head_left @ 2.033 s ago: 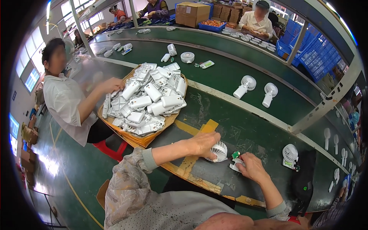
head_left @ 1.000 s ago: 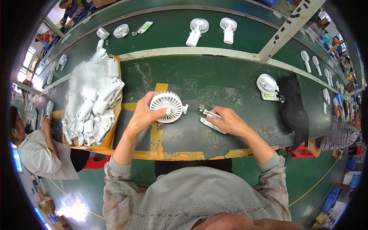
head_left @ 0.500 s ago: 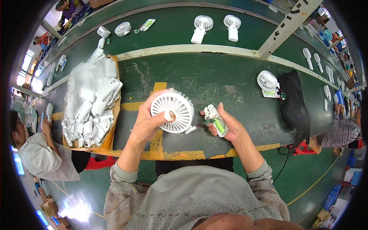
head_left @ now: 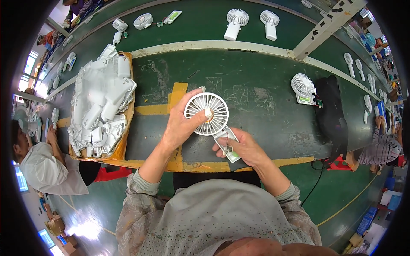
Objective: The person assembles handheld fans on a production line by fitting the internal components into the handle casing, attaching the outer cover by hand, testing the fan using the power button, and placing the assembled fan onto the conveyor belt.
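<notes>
L fingers (head_left: 197,120) grip fan head (head_left: 218,107), R fingers (head_left: 237,146) hold handle shell (head_left: 233,158) just below, prob. mated, not yet closed up.

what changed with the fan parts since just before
The round white plastic fan head moved right in the left hand and the open white plastic handle moved left in the right hand, so they now meet. Neither was let go; the heap of white plastic casings stayed.

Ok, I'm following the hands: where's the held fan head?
In the head view, the fan head is near the middle, in the left hand, up-left of the handle in the right hand.
</notes>
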Motion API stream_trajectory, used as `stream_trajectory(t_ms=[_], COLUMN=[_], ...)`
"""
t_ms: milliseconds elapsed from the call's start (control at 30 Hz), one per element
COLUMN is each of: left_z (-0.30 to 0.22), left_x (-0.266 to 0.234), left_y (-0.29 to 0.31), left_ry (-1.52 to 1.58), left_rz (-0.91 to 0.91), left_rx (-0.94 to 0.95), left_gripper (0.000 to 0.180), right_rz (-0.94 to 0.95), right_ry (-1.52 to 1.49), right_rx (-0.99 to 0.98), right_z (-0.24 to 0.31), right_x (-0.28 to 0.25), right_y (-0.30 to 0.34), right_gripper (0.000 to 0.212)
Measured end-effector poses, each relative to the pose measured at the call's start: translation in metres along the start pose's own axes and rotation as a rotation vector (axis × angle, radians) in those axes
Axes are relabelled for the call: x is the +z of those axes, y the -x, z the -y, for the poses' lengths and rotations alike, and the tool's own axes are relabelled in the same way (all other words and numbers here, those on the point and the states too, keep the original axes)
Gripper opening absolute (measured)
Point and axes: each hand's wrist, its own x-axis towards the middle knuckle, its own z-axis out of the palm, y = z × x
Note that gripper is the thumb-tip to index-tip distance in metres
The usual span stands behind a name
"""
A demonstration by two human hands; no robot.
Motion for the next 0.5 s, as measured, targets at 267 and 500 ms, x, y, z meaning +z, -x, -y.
stream_trajectory(t_ms=[267, 500], left_z=[0.0063, 0.0075], left_x=[-0.0036, -0.0032], left_y=[0.0002, 0.0005], left_ry=[0.054, 0.087], left_rz=[0.007, 0.013], left_rx=[-0.046, -0.077], left_gripper=[0.057, 0.057], right_rz=[0.048, -0.001], right_ry=[0.133, 0.214], right_rx=[-0.026, -0.115], right_z=[-0.0016, -0.0084], right_x=[0.0043, 0.0050], right_y=[0.0016, -0.0026], right_gripper=[0.018, 0.027])
